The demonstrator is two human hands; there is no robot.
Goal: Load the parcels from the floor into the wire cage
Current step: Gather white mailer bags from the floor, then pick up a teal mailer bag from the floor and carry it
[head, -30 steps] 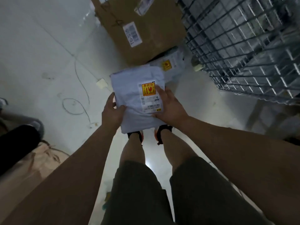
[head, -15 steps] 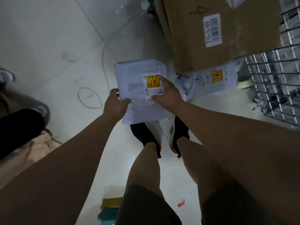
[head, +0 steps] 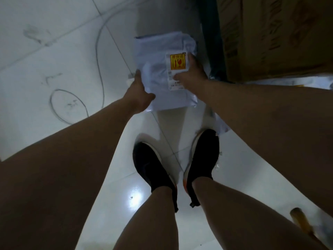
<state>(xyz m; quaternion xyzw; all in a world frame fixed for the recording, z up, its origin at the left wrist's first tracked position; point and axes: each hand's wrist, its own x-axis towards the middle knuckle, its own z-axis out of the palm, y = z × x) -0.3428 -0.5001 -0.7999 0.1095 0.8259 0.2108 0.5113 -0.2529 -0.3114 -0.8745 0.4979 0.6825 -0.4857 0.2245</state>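
Standing at 6 o'clock in a pair of black shoes, toes pointing toward 12, on a glossy white tiled floor. Sharing the tiles, down at 4 o'clock, with a yellow-handled object, too blurred to name.

Reaching both bare arms forward toward 12 o'clock. Holding the parcel, a pale plastic mailer, in the air just above centre, ahead of the toes. Gripping its 9 o'clock edge with the left hand, thumb lying over the top face and fingers tucked out of sight underneath. Clamping its 3 o'clock side with the right hand, thumb pressing across the white shipping label and fingers curling round the edge beside the yellow sticker. Holding the hands apart, with the parcel's width between them.

Looking past the parcel, at 10 o'clock, onto a thin dark cable looping across the floor. Facing, from 1 to 3 o'clock, a large brown cardboard box, with a dark green strip running down its 9 o'clock side and a second mailer, grey and crumpled, lying just beneath its lower edge at 3 o'clock.
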